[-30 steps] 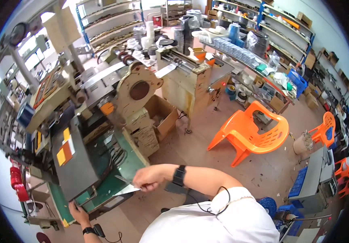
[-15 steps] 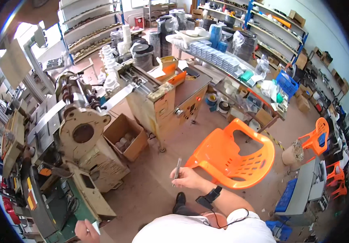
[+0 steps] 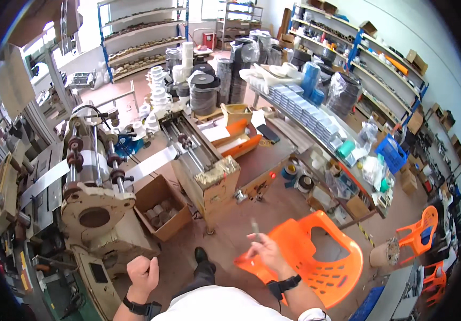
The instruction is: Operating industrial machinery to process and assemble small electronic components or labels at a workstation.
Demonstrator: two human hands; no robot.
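My right hand [image 3: 267, 255] is raised in front of the orange plastic chair [image 3: 286, 238], its fingers closed round a slim grey stick-like tool [image 3: 255, 227]. The tool points up and is blurred, so its kind does not show. Lower left, my left hand [image 3: 143, 273] is closed in a fist beside the printing-type machine [image 3: 94, 216]; whatever it holds is hidden. Neither hand touches the machine or the chair.
A cardboard box [image 3: 169, 214] of rolls stands on the floor between the machine and a second cabinet-like unit [image 3: 209, 187]. A white strip [image 3: 153, 163] spans the two machines. Beyond lies a long table [image 3: 337, 166] with stacked packs; a bin [image 3: 384, 254] stands right.
My view has shifted forward. The left hand has come up from the lower edge, and the white piece seen in it earlier is out of sight. The right hand still holds the tool.
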